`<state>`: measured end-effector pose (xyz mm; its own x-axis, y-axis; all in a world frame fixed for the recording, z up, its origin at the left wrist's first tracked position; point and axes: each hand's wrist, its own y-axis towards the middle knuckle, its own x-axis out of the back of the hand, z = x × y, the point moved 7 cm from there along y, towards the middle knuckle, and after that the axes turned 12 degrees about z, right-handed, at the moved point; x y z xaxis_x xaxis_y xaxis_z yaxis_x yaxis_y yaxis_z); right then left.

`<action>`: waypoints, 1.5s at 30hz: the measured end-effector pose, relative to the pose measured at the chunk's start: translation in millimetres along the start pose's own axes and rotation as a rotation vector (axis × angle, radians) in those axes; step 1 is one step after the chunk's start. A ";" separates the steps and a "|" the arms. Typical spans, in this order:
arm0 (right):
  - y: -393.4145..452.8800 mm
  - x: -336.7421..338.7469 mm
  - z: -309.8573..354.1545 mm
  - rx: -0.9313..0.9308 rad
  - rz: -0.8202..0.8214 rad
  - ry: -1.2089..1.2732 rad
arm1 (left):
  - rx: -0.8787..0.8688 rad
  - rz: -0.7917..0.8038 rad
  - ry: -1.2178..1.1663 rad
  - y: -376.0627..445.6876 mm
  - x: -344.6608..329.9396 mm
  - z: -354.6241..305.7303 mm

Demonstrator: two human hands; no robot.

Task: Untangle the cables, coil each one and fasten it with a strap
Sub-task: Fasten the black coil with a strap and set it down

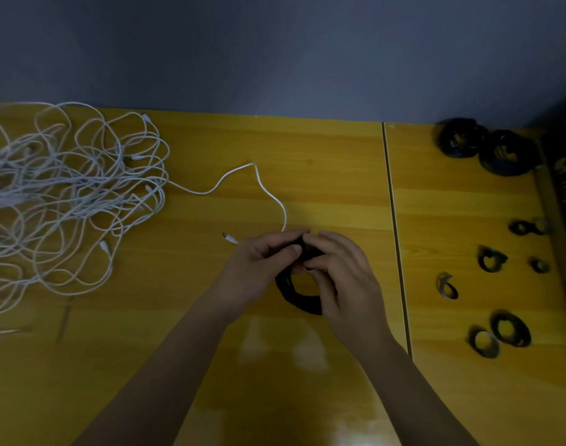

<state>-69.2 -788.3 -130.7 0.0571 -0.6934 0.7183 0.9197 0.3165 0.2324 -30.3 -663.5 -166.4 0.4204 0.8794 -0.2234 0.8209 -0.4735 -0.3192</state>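
Observation:
A coiled black cable (296, 294) hangs between both hands above the middle of the yellow wooden table (323, 175). My left hand (259, 265) grips its top from the left, fingers curled. My right hand (342, 272) pinches the top of the coil from the right, where a dark strap seems wrapped; the strap is mostly hidden by fingers. A big tangle of white cables (66, 201) lies at the left. One white cable (262, 188) runs from the tangle toward my hands, its plug end (229, 238) lying just left of my left hand.
Two coiled black cables (487, 149) lie at the back right. Several small black strap loops (490, 259) are scattered along the right side, with larger ones (510, 328) nearer me. A dark box (564, 188) runs along the right edge. A seam (396, 233) splits the tabletop.

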 end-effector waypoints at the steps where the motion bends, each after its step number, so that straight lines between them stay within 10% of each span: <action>1: 0.3 -0.8 0.5 0.007 0.000 0.014 | 0.001 0.002 0.007 -0.4 0.4 0.2; 28: 56.1 142.5 105.1 0.202 -0.211 -0.063 | -0.234 -0.039 0.065 -26.0 -39.4 -184.8; 45: 48.7 156.4 105.6 0.057 -0.286 0.001 | -0.218 -0.008 0.200 -38.8 -48.0 -191.5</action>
<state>-56.5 -812.9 62.2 -0.2009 -0.7603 0.6177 0.8751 0.1440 0.4620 -8.3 -678.0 33.0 0.4637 0.8855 -0.0285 0.8790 -0.4639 -0.1101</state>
